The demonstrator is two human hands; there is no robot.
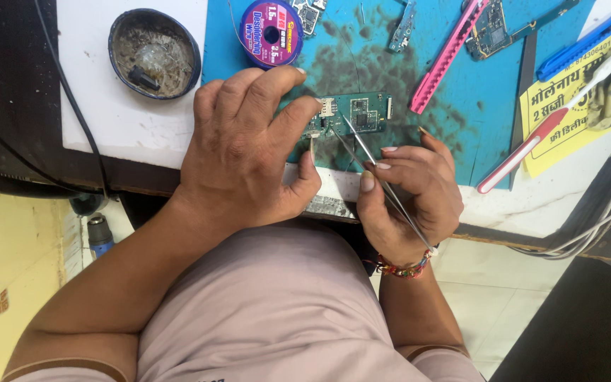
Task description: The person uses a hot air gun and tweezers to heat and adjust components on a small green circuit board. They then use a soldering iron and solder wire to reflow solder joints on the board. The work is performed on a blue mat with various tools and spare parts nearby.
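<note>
A small green circuit board (359, 113) lies on a stained blue work mat (461, 134). My left hand (249, 152) presses down on the board's left end with fingers and thumb. My right hand (415, 191) grips thin metal tweezers (369, 157), whose tips rest on the board near its middle. A beaded bracelet sits on my right wrist.
A round dark tin (154, 53) of flux sits on the white bench at the left. A spool of desoldering wire (271, 32), a pink cutter (449, 56), a red-and-white toothbrush (546, 131), a blue tool (588, 39), other boards (493, 28) and white cables (602, 219) lie around.
</note>
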